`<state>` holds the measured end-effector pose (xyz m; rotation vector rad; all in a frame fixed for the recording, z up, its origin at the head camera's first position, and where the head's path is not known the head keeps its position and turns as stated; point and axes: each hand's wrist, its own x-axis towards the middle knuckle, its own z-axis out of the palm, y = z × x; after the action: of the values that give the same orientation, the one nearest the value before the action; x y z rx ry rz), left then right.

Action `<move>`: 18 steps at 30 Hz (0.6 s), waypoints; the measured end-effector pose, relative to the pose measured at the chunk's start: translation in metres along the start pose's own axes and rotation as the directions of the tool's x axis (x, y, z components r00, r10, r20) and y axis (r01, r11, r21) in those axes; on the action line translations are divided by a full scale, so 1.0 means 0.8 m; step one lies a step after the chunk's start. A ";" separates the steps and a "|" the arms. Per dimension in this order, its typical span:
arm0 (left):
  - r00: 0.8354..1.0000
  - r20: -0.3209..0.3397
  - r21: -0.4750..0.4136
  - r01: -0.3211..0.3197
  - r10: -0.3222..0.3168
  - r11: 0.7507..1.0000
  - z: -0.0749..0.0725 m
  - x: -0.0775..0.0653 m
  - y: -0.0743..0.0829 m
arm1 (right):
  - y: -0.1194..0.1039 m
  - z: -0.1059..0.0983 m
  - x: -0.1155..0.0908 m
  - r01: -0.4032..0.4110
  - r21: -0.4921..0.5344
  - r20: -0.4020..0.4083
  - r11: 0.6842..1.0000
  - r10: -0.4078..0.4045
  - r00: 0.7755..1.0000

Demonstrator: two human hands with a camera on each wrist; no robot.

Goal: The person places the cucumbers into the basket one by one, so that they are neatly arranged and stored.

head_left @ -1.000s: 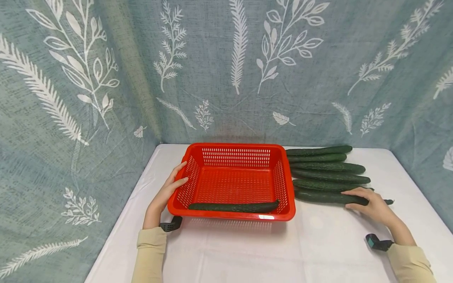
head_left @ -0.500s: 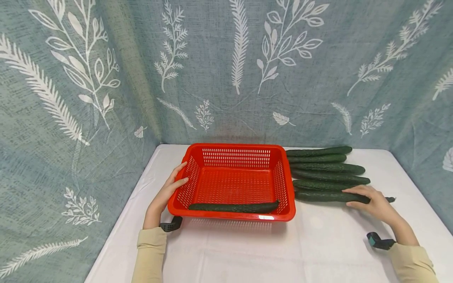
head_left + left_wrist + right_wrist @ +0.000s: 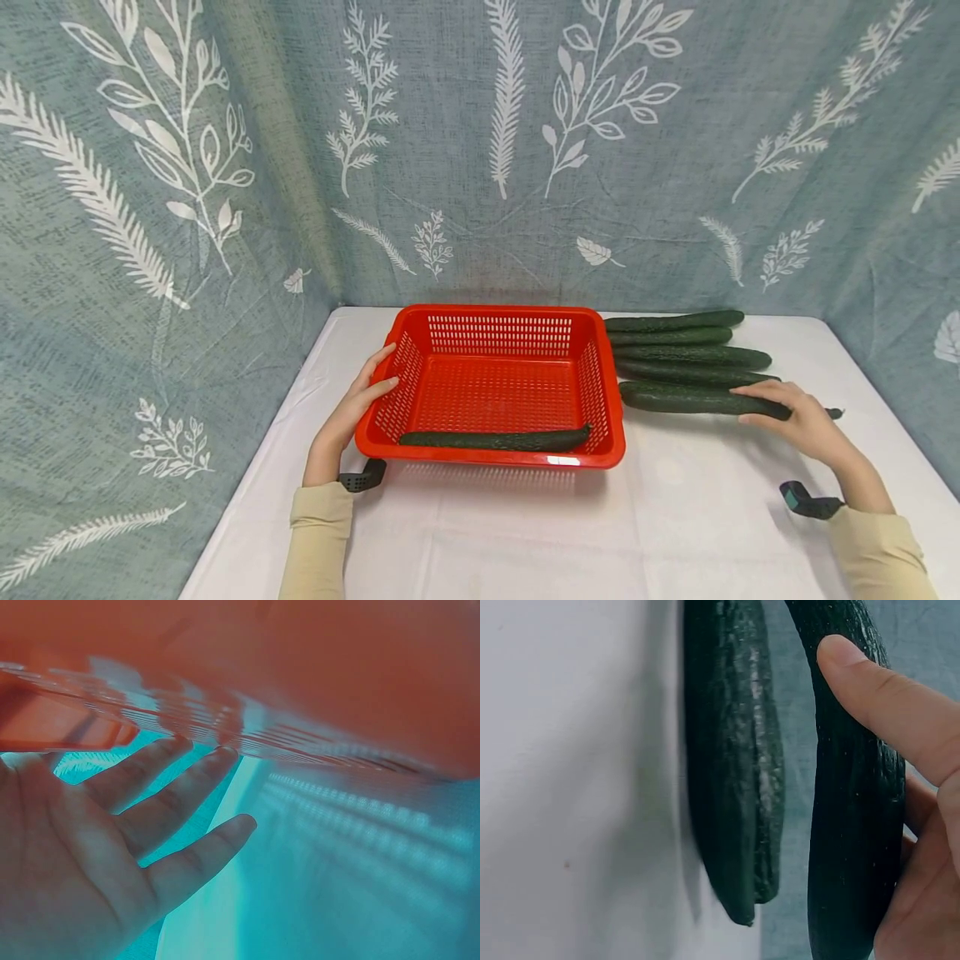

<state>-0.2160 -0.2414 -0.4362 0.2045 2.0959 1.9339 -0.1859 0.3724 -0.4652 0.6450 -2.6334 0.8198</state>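
My right hand [image 3: 798,421] grips a dark green cucumber [image 3: 697,400] near its right end. In the right wrist view, the thumb lies across that cucumber [image 3: 855,847] with fingers behind it, apart from the other cucumbers [image 3: 724,765]. At the left end of a red plastic basket [image 3: 495,456], my left hand [image 3: 348,417] holds the rim, thumb over the edge. The left wrist view shows several of that hand's fingers [image 3: 199,859] nearly straight under the basket's slotted outer wall [image 3: 322,742]. One cucumber [image 3: 495,440] lies inside, along the basket's near wall.
Several more cucumbers [image 3: 693,357] lie side by side to the right of the basket. A white cloth [image 3: 540,542] covers the table. Blue-green curtains [image 3: 457,150] with white leaf prints hang behind and at the sides.
The cucumber in my right hand has risen and shifted slightly, now covering the neighbouring one in the head view. My left hand and the basket stay put.
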 end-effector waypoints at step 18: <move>1.000 -0.016 0.006 -0.009 0.009 1.000 -0.010 0.013 -0.023 | -0.018 -0.027 0.017 -0.025 0.013 0.009 1.000 0.025 1.000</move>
<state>-0.2266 -0.2479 -0.4551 0.2002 2.1150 1.9409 -0.1873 0.3702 -0.4364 0.6216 -2.6508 0.8442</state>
